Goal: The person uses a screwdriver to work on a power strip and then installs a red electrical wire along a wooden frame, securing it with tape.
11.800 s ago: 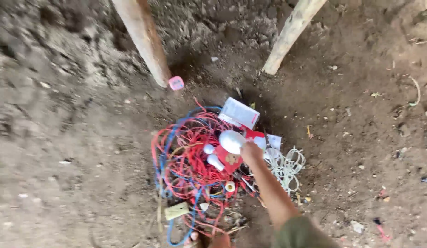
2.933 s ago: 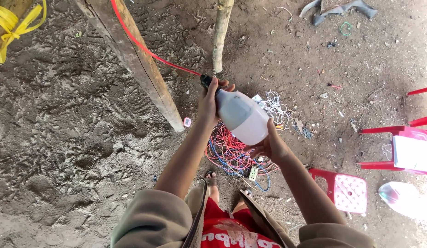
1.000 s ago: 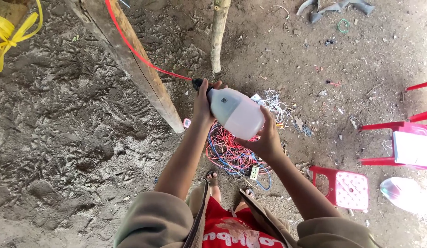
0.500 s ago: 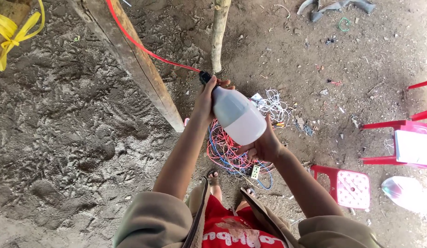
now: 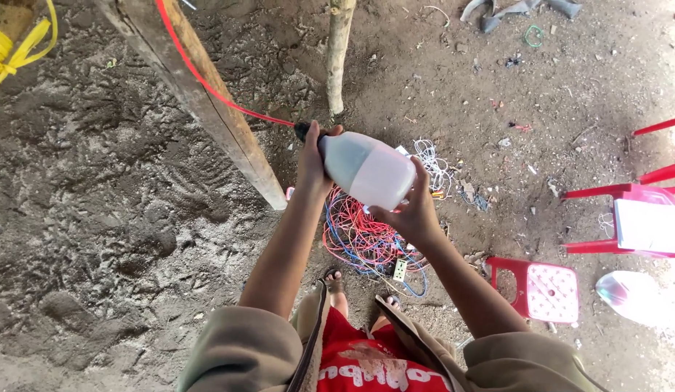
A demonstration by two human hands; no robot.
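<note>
White plastic is showing where the large light bulb is being held out in front of the person, above the dirt ground. The left hand is closing around the bulb's narrow neck, right beside the black socket, with the thumb lying over the top. The right hand is cupping the wide rounded end from below, fingers curling up along its side. Both hands are gripping the bulb, which is lying almost level, socket end pointing away to the left.

A red wire is running from the socket up along the slanted wooden post. A thinner upright pole is standing just beyond the bulb. Directly beneath the hands, a tangle of red and blue wires is lying on the ground, with a bundle of white wire near it. A red plastic stool is sitting to the right, well apart from the bulb, and a yellow strap is hanging at the upper left.
</note>
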